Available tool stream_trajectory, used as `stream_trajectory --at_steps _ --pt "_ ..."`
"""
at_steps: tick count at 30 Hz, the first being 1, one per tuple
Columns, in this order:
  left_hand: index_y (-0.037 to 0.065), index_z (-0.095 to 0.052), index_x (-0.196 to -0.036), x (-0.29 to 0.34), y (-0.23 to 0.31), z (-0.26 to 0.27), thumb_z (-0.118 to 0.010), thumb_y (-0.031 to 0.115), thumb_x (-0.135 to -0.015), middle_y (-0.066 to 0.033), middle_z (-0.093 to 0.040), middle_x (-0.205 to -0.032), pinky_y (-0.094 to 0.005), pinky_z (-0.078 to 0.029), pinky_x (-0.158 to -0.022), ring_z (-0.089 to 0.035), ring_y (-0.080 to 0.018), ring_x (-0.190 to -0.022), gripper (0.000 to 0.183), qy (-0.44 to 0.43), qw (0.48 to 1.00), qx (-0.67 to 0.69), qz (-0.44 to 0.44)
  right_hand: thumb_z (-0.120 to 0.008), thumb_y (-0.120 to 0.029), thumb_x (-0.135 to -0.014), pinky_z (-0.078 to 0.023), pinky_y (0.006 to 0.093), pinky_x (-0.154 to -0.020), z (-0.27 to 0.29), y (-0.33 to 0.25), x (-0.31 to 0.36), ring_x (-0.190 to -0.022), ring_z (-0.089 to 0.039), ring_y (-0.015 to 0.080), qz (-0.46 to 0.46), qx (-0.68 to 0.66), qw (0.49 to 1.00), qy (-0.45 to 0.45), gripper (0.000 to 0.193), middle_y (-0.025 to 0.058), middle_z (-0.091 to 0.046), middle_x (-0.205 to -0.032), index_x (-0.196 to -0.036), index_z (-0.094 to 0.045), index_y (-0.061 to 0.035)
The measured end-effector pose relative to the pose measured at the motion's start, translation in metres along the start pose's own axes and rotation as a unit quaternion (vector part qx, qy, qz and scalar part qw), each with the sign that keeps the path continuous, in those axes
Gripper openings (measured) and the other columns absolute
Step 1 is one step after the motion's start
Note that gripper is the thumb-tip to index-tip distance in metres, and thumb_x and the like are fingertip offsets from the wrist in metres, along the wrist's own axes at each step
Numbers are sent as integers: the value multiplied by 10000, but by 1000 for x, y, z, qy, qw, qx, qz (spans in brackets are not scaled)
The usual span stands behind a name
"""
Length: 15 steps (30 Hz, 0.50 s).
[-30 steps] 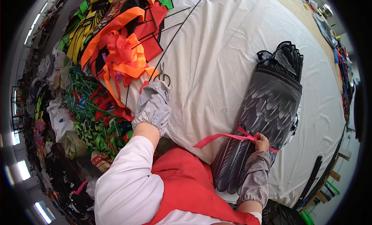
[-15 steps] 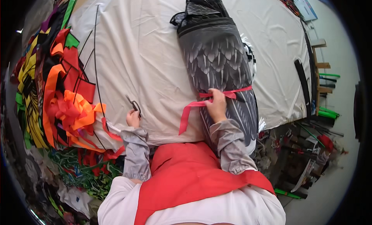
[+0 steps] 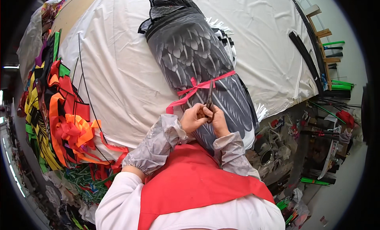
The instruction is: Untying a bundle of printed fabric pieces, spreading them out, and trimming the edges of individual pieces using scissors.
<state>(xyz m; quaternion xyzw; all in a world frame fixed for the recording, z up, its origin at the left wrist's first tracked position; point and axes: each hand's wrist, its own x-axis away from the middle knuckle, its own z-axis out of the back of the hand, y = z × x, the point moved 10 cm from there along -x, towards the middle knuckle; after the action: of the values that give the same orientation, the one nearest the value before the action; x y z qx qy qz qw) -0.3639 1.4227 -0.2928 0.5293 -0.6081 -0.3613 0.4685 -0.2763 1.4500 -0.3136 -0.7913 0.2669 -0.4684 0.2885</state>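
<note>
A rolled bundle of grey feather-printed fabric [image 3: 194,52] lies on the covered table in front of me, slanting from far left to near right. Around its middle runs a pink ribbon [image 3: 224,76] with a knot, and a loose tail hangs to the left. Over the bundle's near part, a small pair of scissors [image 3: 210,96] points away from me with blades together. My left hand [image 3: 193,118] is closed, its fingertips at the scissors' handles. My right hand [image 3: 219,122] closes round the same handles from the right. The fingers partly hide the handle loops.
Red, orange, yellow and black fabric pieces [image 3: 75,129] pile up along the table's left edge, with thin dark rods [image 3: 85,77] beside them. White cloth [image 3: 114,59] covers the table. Black tubes [image 3: 304,57] lie at its right edge. Wooden racks and cluttered materials stand farther right.
My left hand has brought the scissors rightward to meet my right hand. The right hand has let go of the ribbon and moved onto the scissors. My view has shifted, so the bundle appears more slanted.
</note>
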Motion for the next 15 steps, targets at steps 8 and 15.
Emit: stream_trajectory --at_steps 8,15 --pt "24 -679 -987 -132 21 22 -646 143 -874 -103 -696 -814 -363 -524 -753 -683 -272 -807 167 159 852 -459 -198 -657 -379 -926 -433 219 -541 111 -42 10 -559 -570 103 50 306 950 28 346 17 -609 -651 -878 -580 -45" --pt "55 -701 -988 -140 -51 52 -695 198 -776 -163 -690 -867 -402 -518 -785 -672 -339 -863 256 41 856 -514 39 -547 -660 -882 -389 250 -465 101 -1 -3 -478 -524 117 -117 207 969 -63 597 33 -571 -582 -801 -559 -69"
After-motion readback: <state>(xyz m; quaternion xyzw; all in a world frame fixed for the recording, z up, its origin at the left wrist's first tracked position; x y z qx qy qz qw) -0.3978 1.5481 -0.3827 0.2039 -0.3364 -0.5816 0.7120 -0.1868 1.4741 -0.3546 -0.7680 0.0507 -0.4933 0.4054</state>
